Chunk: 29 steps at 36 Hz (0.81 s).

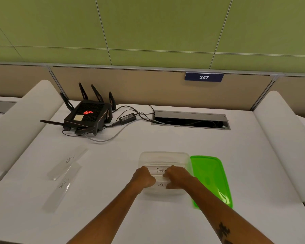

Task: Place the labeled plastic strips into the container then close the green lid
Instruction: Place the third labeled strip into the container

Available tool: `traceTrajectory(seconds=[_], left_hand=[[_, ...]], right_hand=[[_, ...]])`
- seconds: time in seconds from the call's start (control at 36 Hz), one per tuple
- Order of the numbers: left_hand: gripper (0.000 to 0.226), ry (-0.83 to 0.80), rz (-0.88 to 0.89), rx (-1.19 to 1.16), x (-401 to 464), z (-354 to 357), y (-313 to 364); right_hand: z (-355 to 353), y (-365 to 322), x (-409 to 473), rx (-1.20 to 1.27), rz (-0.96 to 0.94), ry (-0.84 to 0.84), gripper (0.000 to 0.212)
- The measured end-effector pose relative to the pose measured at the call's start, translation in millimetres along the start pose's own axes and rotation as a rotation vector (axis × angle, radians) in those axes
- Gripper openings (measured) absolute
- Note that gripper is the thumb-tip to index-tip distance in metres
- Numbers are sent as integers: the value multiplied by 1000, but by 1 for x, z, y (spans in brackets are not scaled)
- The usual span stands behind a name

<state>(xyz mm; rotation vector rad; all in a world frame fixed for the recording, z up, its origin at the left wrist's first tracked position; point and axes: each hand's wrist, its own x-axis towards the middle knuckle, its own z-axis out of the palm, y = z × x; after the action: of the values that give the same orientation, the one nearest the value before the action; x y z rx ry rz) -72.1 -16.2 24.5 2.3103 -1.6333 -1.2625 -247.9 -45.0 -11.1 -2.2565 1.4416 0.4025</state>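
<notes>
A clear plastic container point(163, 155) sits on the white table in front of me. Inside it lie two labeled strips, one reading "Penguin" point(160, 170) and one reading "Zebra" point(161, 185). My left hand point(143, 176) and my right hand point(176, 176) are both over the container with fingers curled down onto the strips; the strip ends are hidden under them. The green lid point(209, 178) lies flat on the table, touching the container's right side. Two more clear strips rest at the left: "Tiger" point(68, 162) and "Dog" point(62, 185).
A black router point(88, 115) with antennas and its cables stands at the back left. A power adapter point(127, 118) lies beside it. An open cable hatch point(190, 119) is set in the table at the back. White curved dividers flank the table on both sides.
</notes>
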Motion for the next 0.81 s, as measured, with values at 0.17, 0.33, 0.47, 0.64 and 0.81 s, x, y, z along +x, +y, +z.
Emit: traceTrajectory(seconds=[0.17,0.33,0.47,0.64,0.81], left_hand=[[16,16,51,-32,0,-6,-3],[32,219,171,-114,2,-25,-10],[16,455,277,-218,0,-52,-31],[15,565,255,-217,7,-85,-76],[22,599,180,-160,18,-111,-140]], right_hand=[[-2,0,-3,83,40,56,64],[-16,-8,-5,179,-22,348,35],[-28,-34,-1,268,-33,685,27],[-35,-77,12,280,-156,747,37],[-30,-122,31,284,-262,676,44]])
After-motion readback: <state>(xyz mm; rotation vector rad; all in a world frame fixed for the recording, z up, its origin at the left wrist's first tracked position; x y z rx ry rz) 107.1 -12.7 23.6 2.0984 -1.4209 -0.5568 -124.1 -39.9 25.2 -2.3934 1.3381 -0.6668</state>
